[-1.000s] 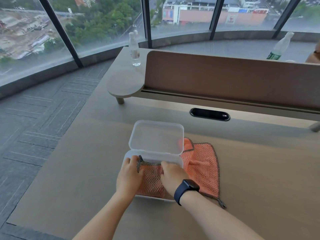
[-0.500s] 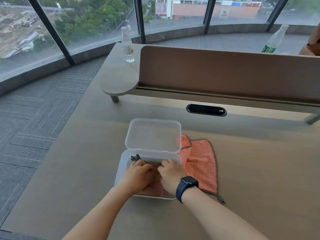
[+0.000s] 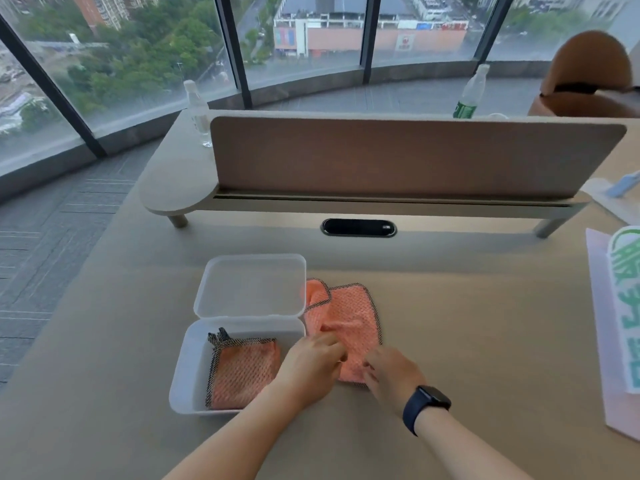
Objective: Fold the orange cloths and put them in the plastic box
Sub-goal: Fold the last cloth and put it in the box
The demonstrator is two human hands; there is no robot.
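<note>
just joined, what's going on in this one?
A person is folding orange cloths into a plastic box on the desk. One folded cloth already lies inside the box, whose lid stands open behind it. Both hands are now on the second cloth, which lies unfolded on the desk right of the box: the left hand and right hand pinch its near edge.

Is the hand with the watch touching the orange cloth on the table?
Touching. The head view shows the right hand with its fingertips on the near edge of the unfolded cloth.
</note>
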